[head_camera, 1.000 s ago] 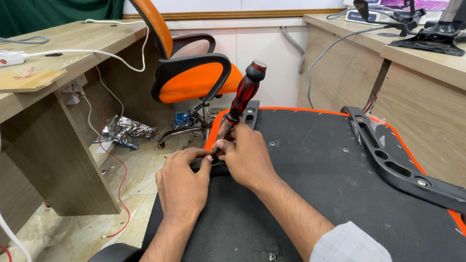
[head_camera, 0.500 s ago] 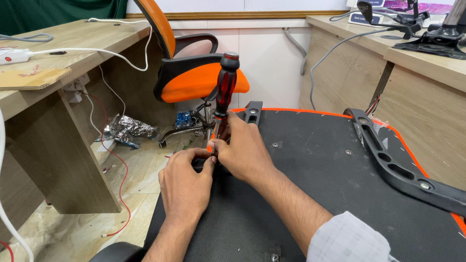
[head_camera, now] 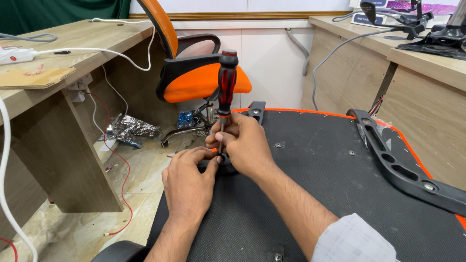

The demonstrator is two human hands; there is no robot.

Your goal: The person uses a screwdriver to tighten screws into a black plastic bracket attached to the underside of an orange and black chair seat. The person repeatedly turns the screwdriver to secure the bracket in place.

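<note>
screwdriver (head_camera: pixel 226 86): now upright, was tilted rt a sec ago; red/black handle, tip down at near-left edge of upturned chair seat (head_camera: pixel 315 209), black underside w/ orange rim. right hand (head_camera: pixel 240 142): fingers closed round lower shaft. left hand (head_camera: pixel 187 180): flat on seat just below tip, fingertips pinched at a small black part; touching right hand. black armrest (head_camera: pixel 407 175) lies on seat, rt side. orange chair (head_camera: pixel 193 72) behind; foil scrap (head_camera: pixel 128 128) on floor; wooden desk (head_camera: pixel 56 50) left w/ white cable (head_camera: pixel 2 174).
</note>
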